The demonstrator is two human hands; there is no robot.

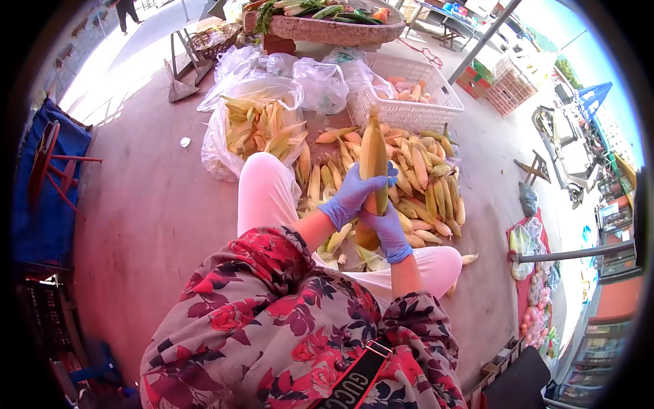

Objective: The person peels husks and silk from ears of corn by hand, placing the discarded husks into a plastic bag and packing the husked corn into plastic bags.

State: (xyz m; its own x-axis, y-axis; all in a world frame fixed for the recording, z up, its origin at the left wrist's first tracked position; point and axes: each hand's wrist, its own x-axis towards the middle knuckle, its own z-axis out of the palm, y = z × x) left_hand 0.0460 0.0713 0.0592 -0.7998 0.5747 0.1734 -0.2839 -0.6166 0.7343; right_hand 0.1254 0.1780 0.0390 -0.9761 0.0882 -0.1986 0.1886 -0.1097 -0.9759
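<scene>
An ear of corn point(372, 153) in its pale green husk stands nearly upright between my hands, in front of my lap. My left hand point(351, 194), in a blue-violet glove, wraps round its middle. Lower down, my right hand point(387, 232), gloved alike, grips it near the bottom end. Behind and beside the hands lies a heap of husked-over corn ears point(426, 177) on the ground. Loose husk leaves point(371, 261) lie under my hands between my legs. To the left, a clear plastic bag point(216, 146) bulges with peeled husks point(262, 126).
Beyond the heap stands a white plastic crate point(443, 102) with corn ears in it. Farther back, a round stone-like basin point(327, 28) bears vegetables. A broom head point(178, 85) rests on the floor at left. Bagged produce point(535, 307) lies on a red cloth at right, near a parked scooter point(569, 146).
</scene>
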